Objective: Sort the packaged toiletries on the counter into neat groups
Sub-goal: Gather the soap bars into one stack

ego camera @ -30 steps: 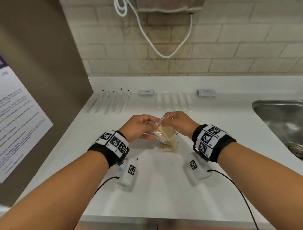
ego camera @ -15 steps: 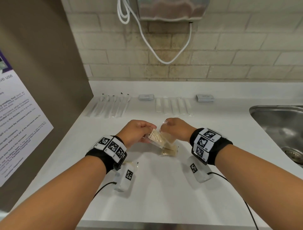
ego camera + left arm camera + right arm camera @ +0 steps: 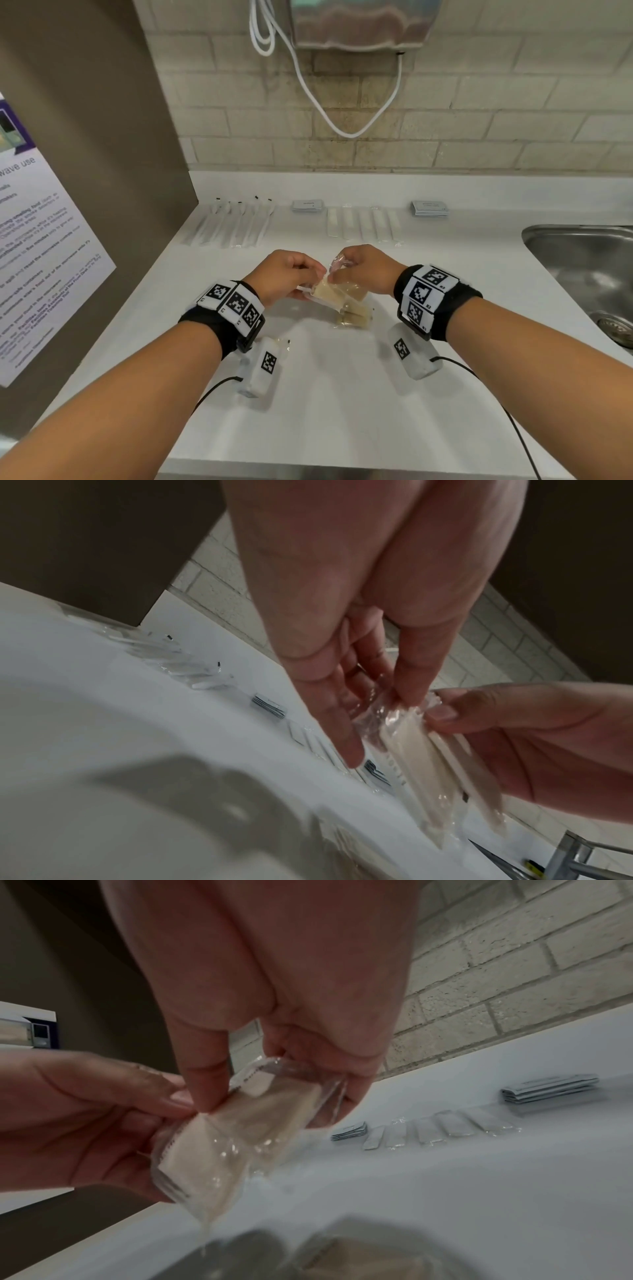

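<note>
I have a small stack of flat beige pads sealed in clear crinkly plastic wrappers (image 3: pixel 327 293) held up between both hands, just above the white counter (image 3: pixel 342 411) near its middle. My left hand (image 3: pixel 287 275) pinches the stack's near-left edge between thumb and curled fingers, and my right hand (image 3: pixel 364 267) pinches the clear sealed end of a wrapper at the top — both hands closed on the same stack. A few more of the same beige wrapped pads (image 3: pixel 354 317) lie on the counter right beneath. The left wrist view shows the stack (image 3: pixel 428 764) edge-on as several thin pale layers, which the head view hides behind my knuckles; the right wrist view shows its broad beige face (image 3: pixel 232 1139) and the serrated seal of the wrapper. Along the back of the counter sit sorted rows: long clear-wrapped white sticks with black tips (image 3: pixel 236 222) at the left, a small pile of grey flat sachets (image 3: pixel 307 205), a row of short white wrapped strips (image 3: pixel 363 226), and a second pile of grey sachets (image 3: pixel 430 208). A steel sink (image 3: pixel 582 260) lies at the right, a printed notice (image 3: pixel 41 246) hangs on the brown left panel — and a white cable (image 3: pixel 342 130) loops down the brick wall.
</note>
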